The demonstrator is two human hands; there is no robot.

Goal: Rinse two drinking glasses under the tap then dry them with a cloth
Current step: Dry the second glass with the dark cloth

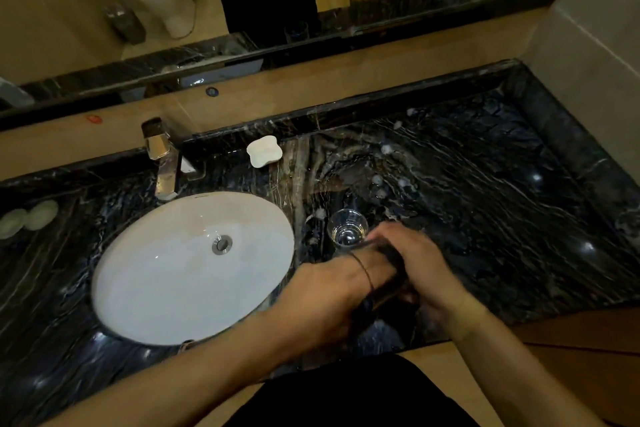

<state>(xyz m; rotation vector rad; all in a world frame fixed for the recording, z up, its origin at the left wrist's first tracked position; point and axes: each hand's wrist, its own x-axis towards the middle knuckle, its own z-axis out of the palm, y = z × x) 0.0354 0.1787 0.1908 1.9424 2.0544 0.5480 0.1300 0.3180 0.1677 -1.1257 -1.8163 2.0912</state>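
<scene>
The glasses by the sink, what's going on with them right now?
A person stands at a dark marble counter, both hands just right of the white sink. The left hand and right hand are closed together around a dark cloth, seemingly drying something inside it, though blur hides what. One clear glass stands upright on the counter just beyond the hands. No water shows at the tap.

Dim, warm indoor light with soft blur.

Small white glints dot the glossy black marble counter point(485, 191) on the right and near left; the oval white basin point(166, 281) is brightest. Both hands smear with motion; straight edges bow at the frame's margins.
</scene>
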